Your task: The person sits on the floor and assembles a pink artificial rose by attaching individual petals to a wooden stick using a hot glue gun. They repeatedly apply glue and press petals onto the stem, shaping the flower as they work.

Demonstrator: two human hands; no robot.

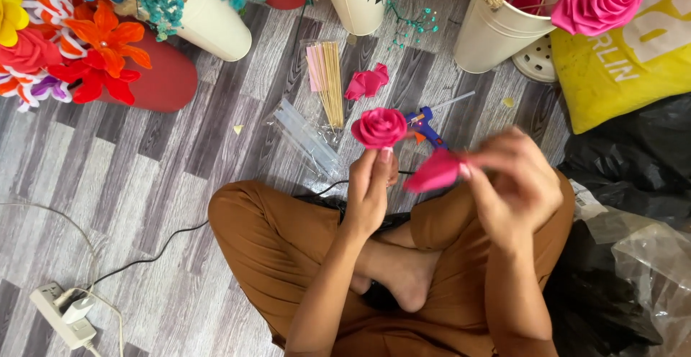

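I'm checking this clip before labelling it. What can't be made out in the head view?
- Pink piece in the right hand: motion-blurred, shape unclear.
- Rose stem: hidden by the left hand.
- Glue gun: partly behind rose and piece.
- Yellow bag: cut by right edge.

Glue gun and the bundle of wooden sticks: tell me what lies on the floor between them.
In the head view, a loose pink petal piece lies on the floor between the blue glue gun and the bundle of wooden sticks; the rest is bare floor.
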